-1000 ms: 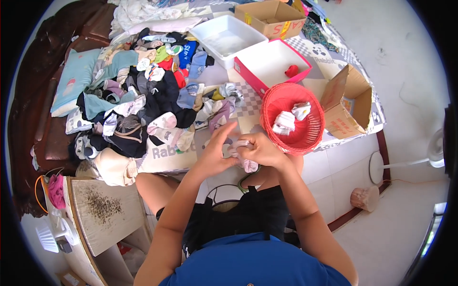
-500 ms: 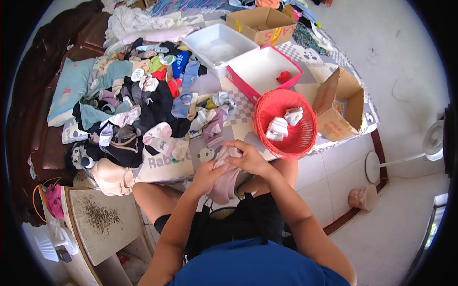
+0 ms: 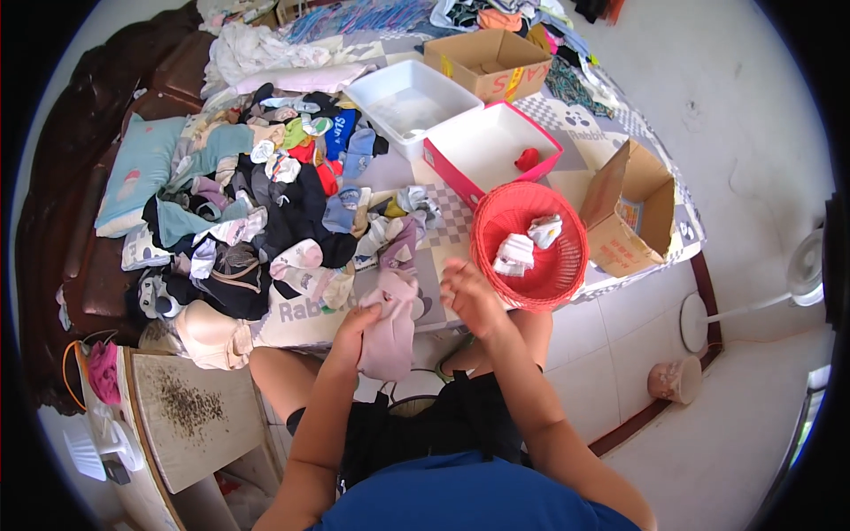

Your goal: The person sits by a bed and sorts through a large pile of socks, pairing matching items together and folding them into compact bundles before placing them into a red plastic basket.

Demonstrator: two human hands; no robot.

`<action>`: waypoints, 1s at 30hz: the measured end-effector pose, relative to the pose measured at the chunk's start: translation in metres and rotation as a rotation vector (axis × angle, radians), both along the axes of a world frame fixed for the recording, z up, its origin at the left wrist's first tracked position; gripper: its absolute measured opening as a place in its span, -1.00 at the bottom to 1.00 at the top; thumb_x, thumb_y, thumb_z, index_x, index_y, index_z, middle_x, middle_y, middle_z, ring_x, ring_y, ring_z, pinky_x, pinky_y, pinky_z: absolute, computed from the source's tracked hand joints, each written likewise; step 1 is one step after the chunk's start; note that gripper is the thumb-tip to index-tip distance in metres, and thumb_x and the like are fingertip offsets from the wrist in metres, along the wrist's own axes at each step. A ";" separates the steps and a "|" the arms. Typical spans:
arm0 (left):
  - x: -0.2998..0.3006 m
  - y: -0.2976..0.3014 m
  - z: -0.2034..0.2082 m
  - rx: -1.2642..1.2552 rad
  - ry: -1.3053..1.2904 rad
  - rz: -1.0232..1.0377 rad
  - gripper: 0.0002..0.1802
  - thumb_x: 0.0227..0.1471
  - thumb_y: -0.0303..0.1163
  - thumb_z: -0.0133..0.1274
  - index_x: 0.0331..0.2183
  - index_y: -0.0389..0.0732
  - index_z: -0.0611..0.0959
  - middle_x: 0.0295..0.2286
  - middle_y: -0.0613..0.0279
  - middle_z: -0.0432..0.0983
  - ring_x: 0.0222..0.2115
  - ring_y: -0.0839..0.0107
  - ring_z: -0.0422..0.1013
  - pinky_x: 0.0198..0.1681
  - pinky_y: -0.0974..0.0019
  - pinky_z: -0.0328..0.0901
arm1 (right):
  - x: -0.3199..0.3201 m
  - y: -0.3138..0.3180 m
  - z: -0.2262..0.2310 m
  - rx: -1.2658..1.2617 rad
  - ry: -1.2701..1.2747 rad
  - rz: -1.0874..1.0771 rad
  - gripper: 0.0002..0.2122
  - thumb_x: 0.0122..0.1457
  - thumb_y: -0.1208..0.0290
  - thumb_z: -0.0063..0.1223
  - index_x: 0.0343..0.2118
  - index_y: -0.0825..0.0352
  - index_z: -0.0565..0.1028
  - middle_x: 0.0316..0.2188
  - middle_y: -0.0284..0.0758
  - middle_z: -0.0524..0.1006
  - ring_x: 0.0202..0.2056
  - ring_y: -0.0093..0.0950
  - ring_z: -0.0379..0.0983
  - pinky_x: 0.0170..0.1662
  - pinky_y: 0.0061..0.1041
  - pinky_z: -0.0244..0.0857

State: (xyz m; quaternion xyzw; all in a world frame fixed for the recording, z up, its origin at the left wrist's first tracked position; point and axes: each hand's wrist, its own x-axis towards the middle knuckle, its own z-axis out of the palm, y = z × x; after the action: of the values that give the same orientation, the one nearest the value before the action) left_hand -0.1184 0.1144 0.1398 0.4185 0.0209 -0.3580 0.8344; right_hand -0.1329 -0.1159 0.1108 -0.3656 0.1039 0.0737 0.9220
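My left hand (image 3: pixel 357 326) is closed on the side of a pale pink piece of clothing (image 3: pixel 390 329), which hangs limp over my lap at the bed's front edge. I cannot make out what garment it is. To its right, my right hand (image 3: pixel 472 299) is raised with loosely curled fingers apart and nothing in them, close to the red basket (image 3: pixel 567 288). Two folded white bundles, one pinkish (image 3: pixel 513 255) and one with a coloured mark (image 3: pixel 544 231), lie in the basket. Just beyond the garment is a mauve sock (image 3: pixel 404 248).
Socks and underwear form a heap (image 3: pixel 283 199) on the left of the bed. Behind the basket stand a pink-edged box (image 3: pixel 447 173) with a red bundle (image 3: pixel 528 159), a white plastic tub (image 3: pixel 359 99) and a cardboard box (image 3: pixel 518 84). Another open carton (image 3: pixel 620 248) is at right.
My right hand has let go of the pink garment and moved right, toward the basket. My left hand has shifted slightly left with the garment, which now hangs more spread out.
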 end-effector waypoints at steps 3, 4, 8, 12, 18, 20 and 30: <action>0.001 -0.015 -0.008 -0.076 -0.033 0.090 -0.58 0.04 -0.33 0.00 -0.06 -0.32 0.43 -0.24 0.16 0.49 -0.26 0.40 0.45 -0.17 0.33 0.34 | -0.024 0.023 0.002 -0.292 -0.081 0.379 -0.40 0.02 0.12 0.15 0.08 0.31 0.24 -0.04 -0.30 0.36 -0.02 -0.47 0.27 0.00 -0.43 0.14; 0.000 -0.023 -0.010 0.009 -0.147 0.149 -0.57 0.06 -0.31 -0.01 -0.06 -0.33 0.43 -0.24 0.17 0.49 -0.27 0.41 0.45 -0.17 0.33 0.33 | -0.027 0.032 0.000 -0.332 -0.143 0.428 -0.37 0.01 0.09 0.16 0.09 0.34 0.23 -0.03 -0.26 0.35 0.00 -0.44 0.26 0.03 -0.39 0.12; -0.004 -0.042 -0.014 0.390 -0.496 0.115 -0.59 0.06 -0.31 0.02 -0.07 -0.29 0.44 -0.26 0.23 0.47 -0.28 0.44 0.40 -0.18 0.39 0.29 | -0.024 0.036 0.001 -0.477 -0.020 0.347 -0.41 0.02 0.06 0.16 0.02 0.38 0.31 -0.09 -0.25 0.41 -0.07 -0.45 0.32 -0.01 -0.39 0.18; -0.005 -0.036 -0.022 0.432 -0.609 0.092 -0.59 0.06 -0.36 0.04 -0.06 -0.31 0.41 -0.22 0.23 0.45 -0.27 0.54 0.37 -0.19 0.45 0.27 | -0.018 0.032 0.004 -0.281 0.098 0.092 -0.67 0.11 0.18 0.09 -0.16 0.31 0.47 -0.30 -0.39 0.52 -0.28 -0.56 0.42 -0.18 -0.56 0.29; -0.015 -0.039 -0.020 0.804 -0.551 -0.197 -0.62 0.04 -0.17 0.03 -0.23 -0.30 0.55 -0.48 0.12 0.52 -0.43 0.44 0.41 -0.31 0.34 0.30 | -0.004 0.019 -0.010 -0.714 -0.187 -0.296 -0.84 0.15 0.36 0.04 -0.32 0.36 0.49 -0.49 -0.40 0.54 -0.50 -0.66 0.40 -0.45 -0.62 0.27; -0.021 -0.033 -0.006 0.773 -0.563 -0.257 -0.63 0.05 -0.16 0.01 -0.26 -0.29 0.56 -0.49 0.13 0.52 -0.44 0.45 0.41 -0.32 0.33 0.29 | -0.001 0.012 0.008 -1.386 -0.361 -0.609 -0.82 0.12 0.36 0.07 -0.37 0.41 0.48 -0.75 -0.39 0.36 -0.68 -0.66 0.24 -0.58 -0.58 0.15; -0.024 -0.031 -0.016 0.314 -0.274 -0.106 -0.60 0.12 -0.27 -0.04 -0.07 -0.32 0.45 -0.24 0.26 0.47 -0.25 0.53 0.37 -0.14 0.44 0.27 | -0.009 0.005 0.010 -0.672 -0.053 -0.131 -0.66 0.13 0.17 0.05 -0.15 0.33 0.41 -0.32 -0.32 0.48 -0.28 -0.50 0.42 -0.25 -0.51 0.30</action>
State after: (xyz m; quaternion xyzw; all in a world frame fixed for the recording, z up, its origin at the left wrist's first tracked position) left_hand -0.1426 0.0838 0.1234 0.5886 -0.0592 -0.3335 0.7340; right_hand -0.1424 -0.1105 0.1211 -0.6434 0.1217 -0.0336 0.7551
